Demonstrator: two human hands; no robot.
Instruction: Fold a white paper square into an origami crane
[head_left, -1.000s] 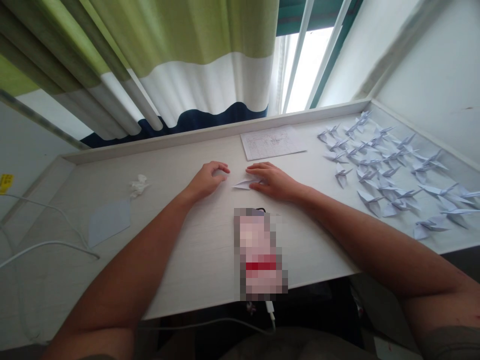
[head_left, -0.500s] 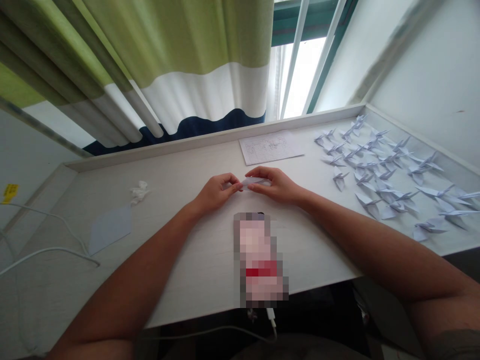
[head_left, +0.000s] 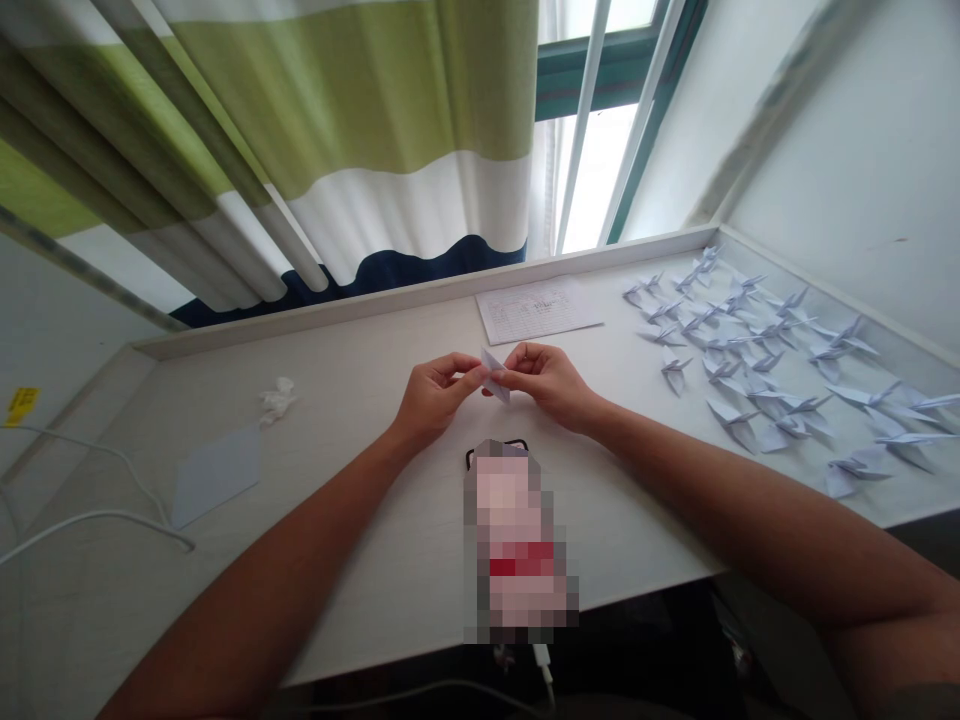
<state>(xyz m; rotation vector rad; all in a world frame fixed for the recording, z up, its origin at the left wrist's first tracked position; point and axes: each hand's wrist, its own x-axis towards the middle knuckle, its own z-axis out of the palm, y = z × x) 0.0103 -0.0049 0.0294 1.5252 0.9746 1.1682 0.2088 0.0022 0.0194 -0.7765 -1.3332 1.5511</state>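
Left hand (head_left: 435, 398) and right hand (head_left: 546, 385) both pinch the folded pale paper (head_left: 494, 376); uneven finger pressure risks a stray crease.

From my remote view, a curtain (head_left: 390, 130) banded in olive green, white and navy hangs across the back, beside a window (head_left: 600, 170) with dark green frames letting in bright daylight. A pale wall (head_left: 847, 130) closes in on the right, a small yellow label (head_left: 22, 406) shows far left, and a white desk's raised back ledge (head_left: 315, 313) runs beneath.
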